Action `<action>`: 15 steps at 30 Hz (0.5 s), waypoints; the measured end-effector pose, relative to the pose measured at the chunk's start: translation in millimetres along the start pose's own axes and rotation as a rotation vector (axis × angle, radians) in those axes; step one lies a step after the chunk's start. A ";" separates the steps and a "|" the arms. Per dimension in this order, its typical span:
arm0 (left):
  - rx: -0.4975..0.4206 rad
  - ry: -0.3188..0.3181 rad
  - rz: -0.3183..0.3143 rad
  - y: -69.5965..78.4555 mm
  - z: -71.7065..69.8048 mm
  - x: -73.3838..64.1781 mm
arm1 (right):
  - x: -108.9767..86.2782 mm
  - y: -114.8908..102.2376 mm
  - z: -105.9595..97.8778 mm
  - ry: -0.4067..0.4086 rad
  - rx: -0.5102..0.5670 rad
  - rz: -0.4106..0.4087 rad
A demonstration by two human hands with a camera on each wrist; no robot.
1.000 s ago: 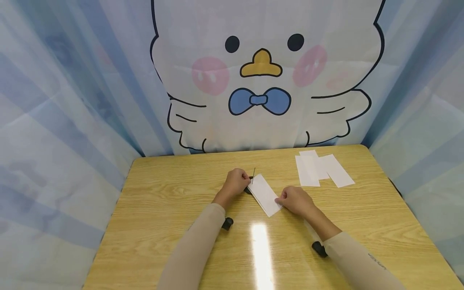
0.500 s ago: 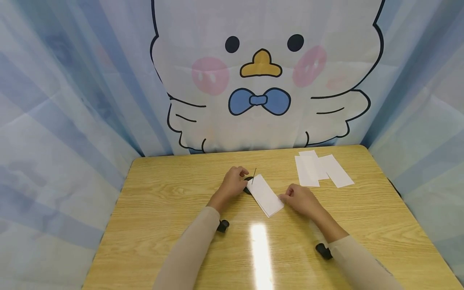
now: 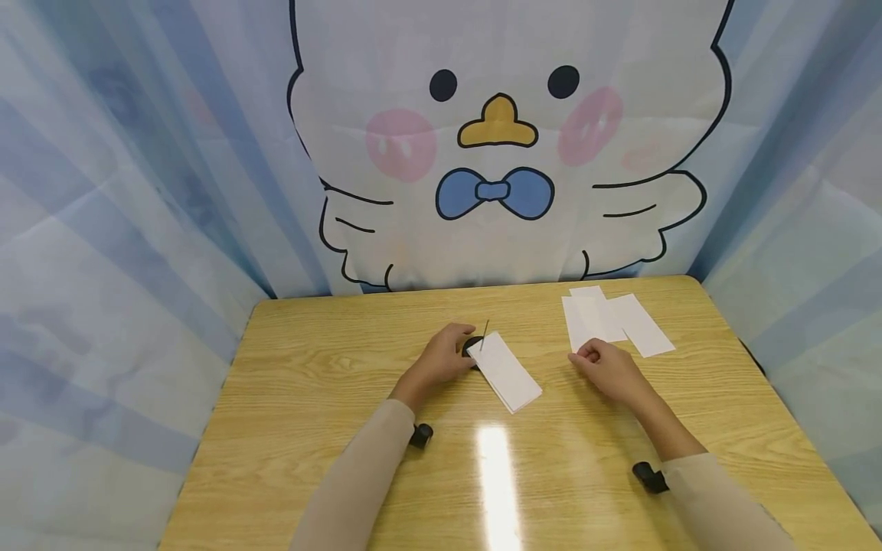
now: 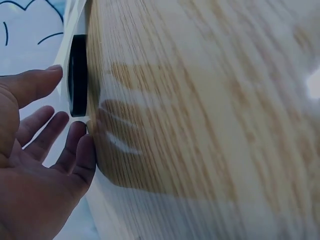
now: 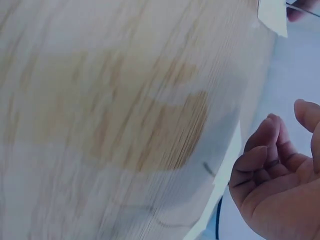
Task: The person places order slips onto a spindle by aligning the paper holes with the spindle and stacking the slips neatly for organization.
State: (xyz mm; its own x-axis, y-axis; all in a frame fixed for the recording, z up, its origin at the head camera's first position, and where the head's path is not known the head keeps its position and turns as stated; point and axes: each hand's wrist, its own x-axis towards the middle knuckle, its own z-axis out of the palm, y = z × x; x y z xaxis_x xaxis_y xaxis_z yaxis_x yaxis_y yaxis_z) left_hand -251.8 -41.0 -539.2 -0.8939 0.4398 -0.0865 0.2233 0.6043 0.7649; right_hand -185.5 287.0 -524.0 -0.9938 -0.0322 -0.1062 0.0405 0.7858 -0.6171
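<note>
A thin upright metal spike [image 3: 485, 334] on a round black base [image 3: 472, 345] passes through a small stack of white paper slips [image 3: 508, 375]. My left hand [image 3: 444, 356] stands beside the base, its fingers spread loosely around that side. In the left wrist view the black base [image 4: 77, 75] sits between the thumb and the other fingers of the left hand [image 4: 40, 190]. My right hand [image 3: 613, 371] hovers at the near edge of the loose paper slips [image 3: 586, 315]. With fingers bent and thumb apart, the right hand [image 5: 280, 200] holds nothing in its wrist view.
Another white slip [image 3: 642, 325] lies angled at the right end of the loose group. The wooden table [image 3: 324, 367] ends at a printed curtain [image 3: 496, 252] behind. Black wrist cameras sit under both forearms.
My right hand has let go of the spiked slips' lower corner and moved right to the loose slips. The left hand has drawn slightly left and loosened from the stack's upper corner.
</note>
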 end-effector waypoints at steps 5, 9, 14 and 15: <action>0.020 -0.022 0.024 -2.9 1.2 3.2 | -0.9 11.4 -14.9 0.042 0.016 0.007; 0.048 -0.028 0.034 -5.3 3.3 6.5 | -0.7 25.8 -24.9 0.108 0.036 0.018; 0.084 -0.033 0.040 -6.7 4.8 6.7 | 0.7 47.4 -37.0 0.173 0.034 0.039; 0.087 -0.032 0.041 -6.8 4.7 6.5 | 0.9 51.5 -39.9 0.177 0.033 0.044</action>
State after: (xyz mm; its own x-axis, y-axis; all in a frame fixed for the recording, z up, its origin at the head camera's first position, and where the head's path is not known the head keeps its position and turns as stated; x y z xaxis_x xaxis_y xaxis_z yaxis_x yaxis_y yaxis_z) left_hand -257.3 -39.1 -548.0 -0.8705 0.4860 -0.0776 0.2939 0.6397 0.7102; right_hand -188.4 352.1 -524.7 -0.9936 0.1130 0.0032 0.0848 0.7636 -0.6401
